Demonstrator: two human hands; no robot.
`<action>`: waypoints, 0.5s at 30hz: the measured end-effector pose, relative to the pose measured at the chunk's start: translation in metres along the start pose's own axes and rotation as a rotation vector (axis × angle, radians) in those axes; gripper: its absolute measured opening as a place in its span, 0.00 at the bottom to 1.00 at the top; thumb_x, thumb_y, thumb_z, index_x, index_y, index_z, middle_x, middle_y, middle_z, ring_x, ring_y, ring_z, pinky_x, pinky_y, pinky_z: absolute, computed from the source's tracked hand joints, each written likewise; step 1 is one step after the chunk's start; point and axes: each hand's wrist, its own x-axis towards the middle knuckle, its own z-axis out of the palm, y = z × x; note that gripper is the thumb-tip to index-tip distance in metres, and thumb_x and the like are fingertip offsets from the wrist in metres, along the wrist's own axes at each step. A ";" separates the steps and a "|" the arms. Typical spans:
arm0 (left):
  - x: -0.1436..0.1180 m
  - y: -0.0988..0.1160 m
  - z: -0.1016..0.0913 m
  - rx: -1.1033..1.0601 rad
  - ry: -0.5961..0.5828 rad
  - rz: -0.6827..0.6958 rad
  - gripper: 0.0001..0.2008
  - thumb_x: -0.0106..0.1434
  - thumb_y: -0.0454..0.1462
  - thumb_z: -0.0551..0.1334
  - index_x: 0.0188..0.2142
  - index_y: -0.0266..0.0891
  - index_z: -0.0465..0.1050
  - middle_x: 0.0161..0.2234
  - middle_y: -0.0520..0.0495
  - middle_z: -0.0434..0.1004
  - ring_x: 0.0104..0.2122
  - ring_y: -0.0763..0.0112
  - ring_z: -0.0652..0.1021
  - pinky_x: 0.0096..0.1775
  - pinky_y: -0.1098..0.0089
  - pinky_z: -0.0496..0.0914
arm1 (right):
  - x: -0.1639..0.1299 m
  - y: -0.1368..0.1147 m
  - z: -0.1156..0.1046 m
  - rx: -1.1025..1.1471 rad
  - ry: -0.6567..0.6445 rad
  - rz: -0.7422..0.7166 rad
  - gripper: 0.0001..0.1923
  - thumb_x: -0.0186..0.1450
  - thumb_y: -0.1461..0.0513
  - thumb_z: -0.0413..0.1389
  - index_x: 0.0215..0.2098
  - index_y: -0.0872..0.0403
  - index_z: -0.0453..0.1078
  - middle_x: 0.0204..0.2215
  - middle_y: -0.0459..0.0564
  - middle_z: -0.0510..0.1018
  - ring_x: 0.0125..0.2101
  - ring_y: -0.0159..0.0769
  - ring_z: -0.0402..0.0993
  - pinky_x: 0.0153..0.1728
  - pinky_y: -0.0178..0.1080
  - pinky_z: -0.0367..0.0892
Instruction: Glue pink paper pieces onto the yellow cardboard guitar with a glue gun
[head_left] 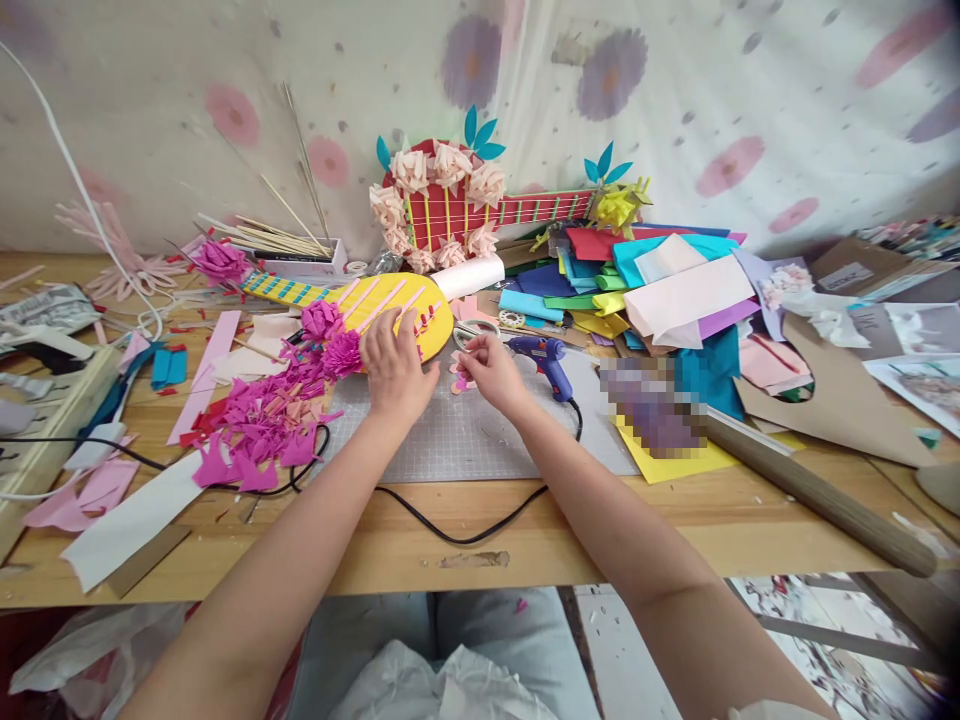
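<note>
A yellow paper guitar [431, 325] with pink strings lies on the grey cutting mat [480, 440]. My left hand [394, 365] presses flat on its body, beside magenta paper flowers [334, 340]. To the right, my right hand [487, 370] pinches a small pink paper piece [459, 378] just off the guitar's edge. A blue glue gun [544, 358] lies right of that hand, its black cord [465, 535] trailing across the table.
Magenta and pink paper scraps [255, 430] pile at the left. A red guitar with peach flowers [450, 205] leans on the wall. Coloured paper sheets [660, 285], cardboard [832, 400] and a wooden rod [817, 500] crowd the right. Sticks [277, 240] sit in a box.
</note>
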 end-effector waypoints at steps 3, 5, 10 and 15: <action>0.013 -0.009 0.000 0.080 -0.056 0.032 0.34 0.49 0.31 0.64 0.56 0.37 0.58 0.58 0.34 0.60 0.60 0.48 0.58 0.60 0.49 0.47 | -0.002 -0.005 0.004 -0.180 -0.067 -0.087 0.09 0.60 0.59 0.51 0.35 0.49 0.53 0.24 0.41 0.71 0.21 0.31 0.69 0.26 0.36 0.64; 0.018 -0.015 -0.001 0.088 -0.085 0.037 0.33 0.50 0.31 0.62 0.56 0.37 0.57 0.56 0.35 0.62 0.59 0.49 0.60 0.59 0.50 0.50 | -0.003 -0.011 0.006 -0.298 -0.100 -0.137 0.07 0.61 0.61 0.49 0.36 0.50 0.53 0.25 0.42 0.72 0.22 0.32 0.69 0.28 0.37 0.64; 0.028 -0.030 -0.009 0.024 -0.117 0.000 0.32 0.50 0.33 0.63 0.55 0.40 0.58 0.52 0.39 0.67 0.54 0.53 0.66 0.56 0.54 0.57 | 0.000 -0.027 0.014 -0.484 -0.179 -0.213 0.09 0.60 0.64 0.48 0.38 0.51 0.53 0.28 0.46 0.74 0.29 0.37 0.71 0.33 0.39 0.63; 0.034 -0.038 -0.012 0.012 -0.142 -0.015 0.32 0.49 0.34 0.64 0.54 0.41 0.59 0.49 0.41 0.69 0.52 0.54 0.67 0.55 0.55 0.58 | 0.005 -0.039 0.026 -0.637 -0.180 -0.175 0.11 0.61 0.65 0.48 0.42 0.54 0.55 0.33 0.52 0.75 0.33 0.40 0.72 0.35 0.40 0.63</action>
